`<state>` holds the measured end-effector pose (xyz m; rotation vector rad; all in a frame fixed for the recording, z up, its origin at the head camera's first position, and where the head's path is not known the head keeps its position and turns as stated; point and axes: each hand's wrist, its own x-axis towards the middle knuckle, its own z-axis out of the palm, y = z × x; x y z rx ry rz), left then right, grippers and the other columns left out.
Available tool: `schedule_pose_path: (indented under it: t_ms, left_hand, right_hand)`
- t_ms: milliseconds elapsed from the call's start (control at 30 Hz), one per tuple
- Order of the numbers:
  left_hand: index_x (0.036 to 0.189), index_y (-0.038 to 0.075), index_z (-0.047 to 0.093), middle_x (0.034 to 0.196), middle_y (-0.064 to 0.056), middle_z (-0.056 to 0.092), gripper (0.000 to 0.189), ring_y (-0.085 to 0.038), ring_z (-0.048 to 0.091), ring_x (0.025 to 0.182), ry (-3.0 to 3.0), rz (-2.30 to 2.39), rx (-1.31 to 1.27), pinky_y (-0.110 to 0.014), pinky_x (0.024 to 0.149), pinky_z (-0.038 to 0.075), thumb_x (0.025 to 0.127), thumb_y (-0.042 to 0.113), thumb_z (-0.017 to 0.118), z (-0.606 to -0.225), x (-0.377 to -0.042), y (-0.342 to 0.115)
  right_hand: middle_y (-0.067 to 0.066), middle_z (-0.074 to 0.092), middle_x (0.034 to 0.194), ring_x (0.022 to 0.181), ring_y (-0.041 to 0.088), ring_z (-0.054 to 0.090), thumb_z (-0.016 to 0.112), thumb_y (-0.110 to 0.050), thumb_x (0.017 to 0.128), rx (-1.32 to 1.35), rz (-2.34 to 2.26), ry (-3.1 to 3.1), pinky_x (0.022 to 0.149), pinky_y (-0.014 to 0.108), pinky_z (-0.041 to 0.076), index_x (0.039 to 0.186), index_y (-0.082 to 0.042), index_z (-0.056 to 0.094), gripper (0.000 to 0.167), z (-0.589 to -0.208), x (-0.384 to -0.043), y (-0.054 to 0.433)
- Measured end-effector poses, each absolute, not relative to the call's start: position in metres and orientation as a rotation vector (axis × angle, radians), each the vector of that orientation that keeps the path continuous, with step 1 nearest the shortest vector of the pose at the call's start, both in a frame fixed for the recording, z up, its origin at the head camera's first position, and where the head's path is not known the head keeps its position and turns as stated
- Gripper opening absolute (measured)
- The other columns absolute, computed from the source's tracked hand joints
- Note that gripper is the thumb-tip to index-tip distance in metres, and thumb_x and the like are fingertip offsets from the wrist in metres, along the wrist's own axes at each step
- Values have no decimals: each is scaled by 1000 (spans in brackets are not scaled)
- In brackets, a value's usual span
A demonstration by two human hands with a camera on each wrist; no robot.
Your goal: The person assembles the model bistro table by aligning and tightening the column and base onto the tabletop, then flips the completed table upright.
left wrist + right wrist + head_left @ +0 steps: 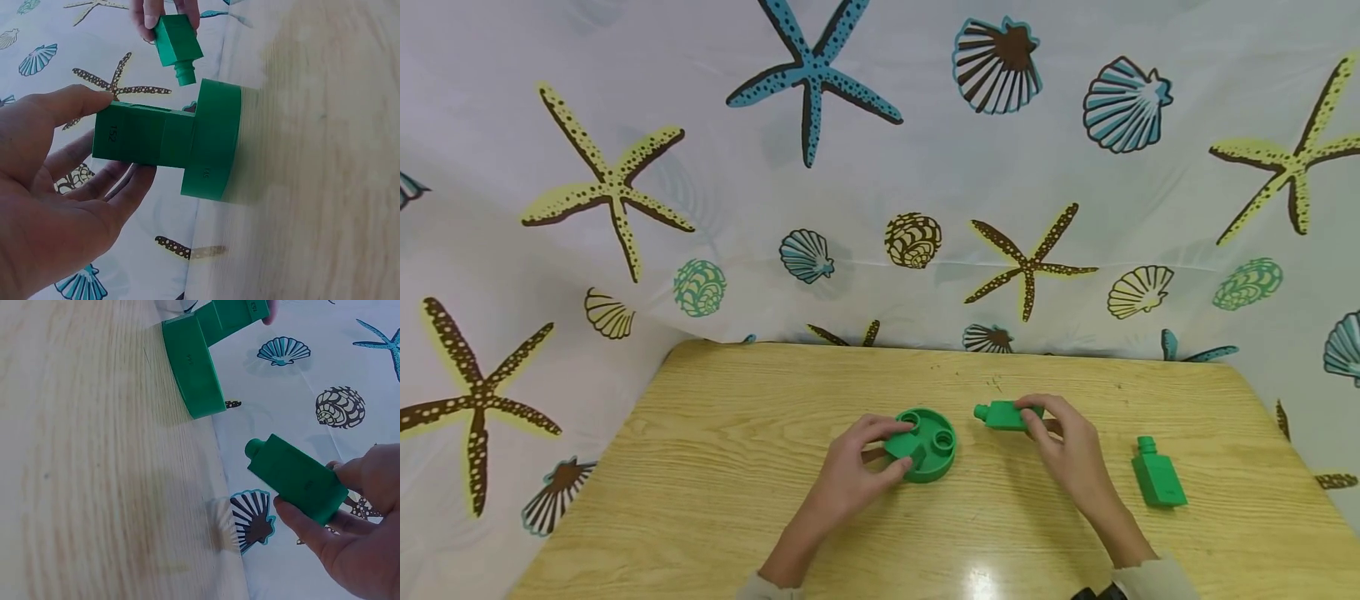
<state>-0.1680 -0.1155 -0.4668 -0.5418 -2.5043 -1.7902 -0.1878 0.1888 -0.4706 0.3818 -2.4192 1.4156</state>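
Observation:
A round green base (934, 472) with a raised rim sits on the table, two ringed sockets showing in it. My left hand (855, 463) grips a green block (140, 134) that stands upright on the base, thumb on one side and fingers on the other. To the right of the base, my right hand (1070, 447) holds a second green block (299, 478) above the table, pinched at its plain end. This block's ribbed peg (185, 73) points left toward the base in the head view and slants down in the left wrist view.
A third green block (1159, 481) with a ribbed neck rests on the wooden table (737, 425), to the right of my right hand. Behind the table hangs a white cloth (880, 183) printed with starfish and shells, which also runs along both sides.

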Motion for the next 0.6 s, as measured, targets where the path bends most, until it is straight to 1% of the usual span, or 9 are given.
schedule_pose_path:
  t_ms: [100, 200, 267, 433, 533, 600]
  left_hand:
    - [130, 8, 69, 130, -11, 62, 38, -28, 60, 122, -2487, -1823, -551, -40, 102, 54, 93, 0, 73, -469, -170, -119]
    - [134, 6, 66, 133, -13, 61, 41, -28, 59, 127, -2468, -1850, -546, -39, 105, 51, 94, -4, 68, -470, -172, -121]
    - [136, 4, 64, 136, -16, 60, 42, -29, 57, 129, -2452, -1871, -543, -38, 107, 50, 94, -5, 67, -471, -173, -122]
    - [135, 4, 64, 139, -21, 58, 41, -29, 57, 131, -2392, -1979, -490, -36, 108, 49, 95, -2, 71, -473, -174, -122]
    - [135, 3, 65, 139, -22, 59, 41, -29, 58, 130, -2368, -2032, -458, -36, 108, 49, 95, 0, 73, -475, -176, -122]
    - [135, 1, 64, 139, -22, 59, 41, -29, 59, 130, -2358, -2056, -453, -36, 108, 49, 95, 1, 73, -476, -176, -122]
  right_hand:
    - [15, 65, 128, 105, 33, 72, 69, -5, 99, 388, 1501, -2416, 85, 31, 61, 128, -7, 68, 30, -470, -184, 189]
    - [20, 62, 131, 107, 37, 70, 73, 7, 92, 416, 1571, -2397, 85, 32, 61, 134, -6, 64, 45, -468, -181, 188]
    - [22, 62, 131, 107, 39, 70, 72, 16, 88, 459, 1577, -2376, 84, 33, 62, 135, -5, 63, 52, -468, -180, 187]
    - [21, 63, 131, 104, 39, 71, 67, 26, 84, 542, 1529, -2341, 81, 32, 62, 137, -5, 62, 61, -471, -180, 184]
    - [19, 64, 129, 102, 36, 72, 69, 24, 85, 538, 1501, -2342, 79, 31, 62, 137, -7, 62, 61, -471, -179, 182]
    - [16, 66, 127, 100, 33, 72, 71, 19, 86, 535, 1486, -2347, 77, 29, 63, 137, -8, 63, 58, -471, -179, 181]
